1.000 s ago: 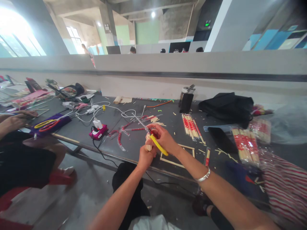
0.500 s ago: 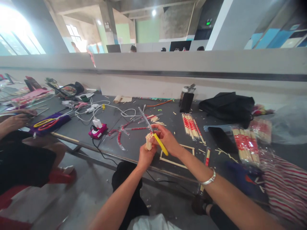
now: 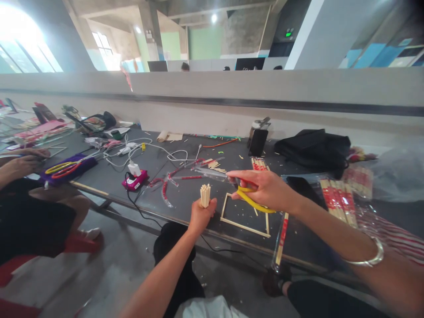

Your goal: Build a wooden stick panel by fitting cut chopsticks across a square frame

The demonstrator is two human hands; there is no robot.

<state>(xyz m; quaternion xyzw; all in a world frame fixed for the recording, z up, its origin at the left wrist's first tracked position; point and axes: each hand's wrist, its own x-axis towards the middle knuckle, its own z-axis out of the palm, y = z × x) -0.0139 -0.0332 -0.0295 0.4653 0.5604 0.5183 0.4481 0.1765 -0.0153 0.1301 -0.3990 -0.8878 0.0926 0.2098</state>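
My left hand is wrapped round an upright bundle of light wooden sticks, probably chopsticks, whose tops poke out above the fist. To its right, over the table, my right hand grips yellow-handled scissors with the blades aimed left. Those blades are blurred and stay apart from the bundle. Under and beside the right hand lies a rectangular frame of thin sticks on the dark table. A plastic-wrapped pair of chopsticks with a red band lies across the table's front edge.
Wrapped chopsticks, a black bag and a phone propped on a bottle are on the right. A magenta power adapter, white cables and red wrappers lie left. Another person's hands work at far left.
My right hand has moved right with the scissors, away from the bundle top, and its blades swung lower toward the left. My left hand stays nearly in place, still holding the sticks.
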